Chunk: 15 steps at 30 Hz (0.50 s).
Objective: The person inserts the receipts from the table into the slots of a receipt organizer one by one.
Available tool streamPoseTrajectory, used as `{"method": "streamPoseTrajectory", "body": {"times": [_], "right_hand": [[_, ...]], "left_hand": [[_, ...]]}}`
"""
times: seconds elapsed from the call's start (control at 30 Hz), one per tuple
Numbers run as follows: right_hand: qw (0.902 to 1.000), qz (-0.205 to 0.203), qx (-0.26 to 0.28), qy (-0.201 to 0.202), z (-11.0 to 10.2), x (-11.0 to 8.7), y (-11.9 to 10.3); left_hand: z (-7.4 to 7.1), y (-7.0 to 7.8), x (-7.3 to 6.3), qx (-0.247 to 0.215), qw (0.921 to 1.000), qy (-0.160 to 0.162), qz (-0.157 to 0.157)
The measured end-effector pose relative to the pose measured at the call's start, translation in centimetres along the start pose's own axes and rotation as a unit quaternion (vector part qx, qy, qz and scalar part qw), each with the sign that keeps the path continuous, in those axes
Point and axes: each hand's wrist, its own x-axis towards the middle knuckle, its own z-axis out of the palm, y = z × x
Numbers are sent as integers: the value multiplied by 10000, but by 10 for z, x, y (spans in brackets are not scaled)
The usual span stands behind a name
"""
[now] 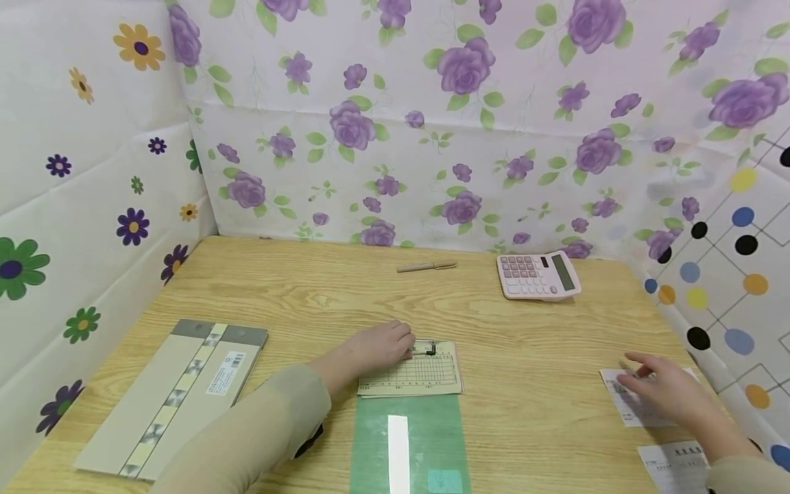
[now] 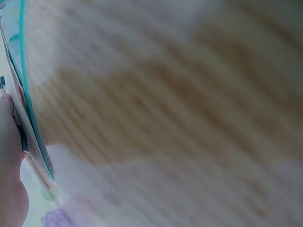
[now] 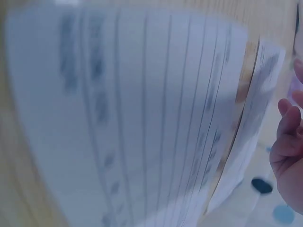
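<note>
A green clipboard lies at the front middle of the table, a metal clip with a black tip at its top. A stack of printed forms sits under that clip. My left hand grips the clipboard's top edge at the clip, fingers curled there and hiding the clip's left part. In the left wrist view the thumb lies by the clip. My right hand is over a white printed slip at the right, thumb and forefinger apart, nothing visible between them.
A second printed slip lies nearer the front right edge. A grey file folder with a patterned strip is on the left. Toward the back are a pen and a pink calculator. Patterned cloth walls enclose the table.
</note>
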Motion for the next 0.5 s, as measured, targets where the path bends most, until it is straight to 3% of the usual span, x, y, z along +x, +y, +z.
{"method": "streamPoseTrajectory", "body": {"times": [0.27, 0.5], "right_hand": [[9965, 816, -132, 111, -11, -11, 43], [9901, 1392, -204, 23, -9, -22, 63]], "left_hand": [[-4, -1, 0, -20, 10000, 74, -1], [-3, -1, -1, -203, 9997, 67, -76]]}}
